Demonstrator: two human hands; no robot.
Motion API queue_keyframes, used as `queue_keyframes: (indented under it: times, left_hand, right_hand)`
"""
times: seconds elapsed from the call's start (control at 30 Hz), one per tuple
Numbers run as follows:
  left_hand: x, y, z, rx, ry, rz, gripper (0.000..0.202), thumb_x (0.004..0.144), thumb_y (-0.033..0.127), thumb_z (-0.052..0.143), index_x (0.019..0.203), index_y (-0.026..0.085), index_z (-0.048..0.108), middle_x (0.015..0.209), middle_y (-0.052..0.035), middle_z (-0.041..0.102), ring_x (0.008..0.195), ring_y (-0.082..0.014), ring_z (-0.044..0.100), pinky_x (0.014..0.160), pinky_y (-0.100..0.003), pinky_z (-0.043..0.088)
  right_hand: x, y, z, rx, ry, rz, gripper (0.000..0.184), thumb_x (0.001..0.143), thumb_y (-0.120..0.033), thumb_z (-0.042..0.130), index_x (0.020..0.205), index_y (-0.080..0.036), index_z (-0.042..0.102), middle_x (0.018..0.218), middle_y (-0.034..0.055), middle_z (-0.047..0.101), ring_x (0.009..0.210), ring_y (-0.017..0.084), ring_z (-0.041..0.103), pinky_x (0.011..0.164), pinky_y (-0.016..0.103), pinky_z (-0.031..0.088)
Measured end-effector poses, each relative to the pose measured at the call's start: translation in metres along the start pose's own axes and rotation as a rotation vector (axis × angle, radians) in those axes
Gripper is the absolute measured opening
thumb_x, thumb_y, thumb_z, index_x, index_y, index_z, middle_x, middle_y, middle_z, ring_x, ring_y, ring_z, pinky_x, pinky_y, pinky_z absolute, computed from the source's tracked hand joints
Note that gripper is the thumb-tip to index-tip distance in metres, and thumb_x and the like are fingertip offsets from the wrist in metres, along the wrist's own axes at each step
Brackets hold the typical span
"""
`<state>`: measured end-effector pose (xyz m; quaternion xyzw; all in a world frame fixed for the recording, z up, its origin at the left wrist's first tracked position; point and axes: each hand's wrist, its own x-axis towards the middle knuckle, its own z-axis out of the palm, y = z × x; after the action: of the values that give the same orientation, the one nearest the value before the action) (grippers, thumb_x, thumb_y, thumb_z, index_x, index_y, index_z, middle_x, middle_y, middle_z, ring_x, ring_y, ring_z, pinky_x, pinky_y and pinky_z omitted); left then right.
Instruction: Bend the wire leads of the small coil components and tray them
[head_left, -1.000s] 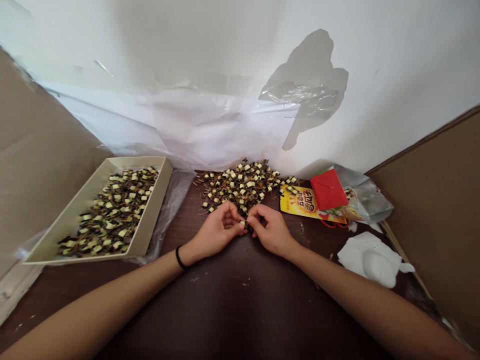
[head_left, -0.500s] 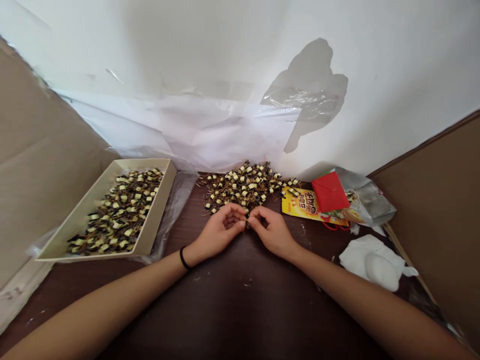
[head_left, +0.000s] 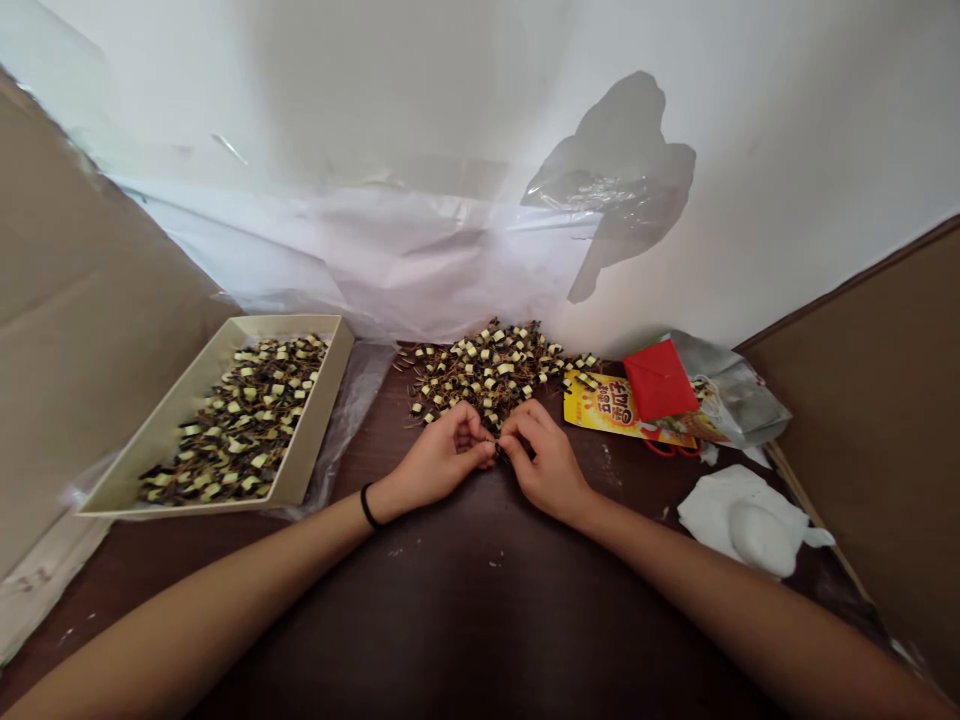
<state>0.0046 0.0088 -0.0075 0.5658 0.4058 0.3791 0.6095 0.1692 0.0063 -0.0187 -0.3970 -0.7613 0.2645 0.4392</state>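
Left hand (head_left: 439, 456) and right hand (head_left: 549, 466) pinch a small dark piece (head_left: 498, 452) between their fingers (head_left: 477, 456) near the pile of yellow-banded pieces (head_left: 491, 372).

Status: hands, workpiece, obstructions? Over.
Left hand and right hand pinching small dark piece, mostly hidden. Loose black-and-yellow pile just beyond. Nothing visibly blocking.

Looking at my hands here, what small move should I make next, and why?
I'd probably steady the small dark piece with your left hand and adjust it with your right hand: the fingertips of both hands meet at it, just in front of the loose pile.
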Motion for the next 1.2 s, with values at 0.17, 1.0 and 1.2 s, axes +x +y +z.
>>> queue_keyframes:
  times: [0.17,1.0,1.2]
  left_hand:
    - [-0.0020,0.0015,0.0021,0.050,0.015,0.015,0.024,0.075,0.017,0.063,0.074,0.018,0.039,0.070,0.0043,0.054,0.063,-0.0079,0.054,0.061,-0.022,0.043]
    - [-0.0002,-0.0006,0.0030,-0.089,0.247,-0.011,0.032,0.069,0.021,0.068,0.079,0.019,0.038,0.066,0.0060,0.058,0.058,-0.0073,0.057,0.059,-0.022,0.047]
    - [-0.0004,-0.0020,0.0025,-0.098,0.218,0.011,0.032,0.070,0.024,0.070,0.078,0.019,0.040,0.068,0.0050,0.057,0.060,-0.0076,0.056,0.061,-0.023,0.048]
  right_hand:
    - [-0.0008,-0.0020,-0.0001,-0.018,0.007,-0.016,0.016,0.085,-0.015,0.046,0.070,-0.019,0.048,0.078,0.0043,0.050,0.079,0.018,0.048,0.071,0.031,0.041]
    - [0.0022,-0.0058,-0.0013,0.089,0.073,0.087,0.014,0.080,-0.020,0.062,0.066,-0.020,0.064,0.070,0.0022,0.060,0.069,0.016,0.056,0.064,0.029,0.046]
    - [0.0037,-0.0038,-0.0019,0.131,0.070,0.156,0.016,0.081,-0.022,0.059,0.066,-0.019,0.062,0.068,0.0015,0.057,0.066,0.015,0.052,0.059,0.027,0.042]
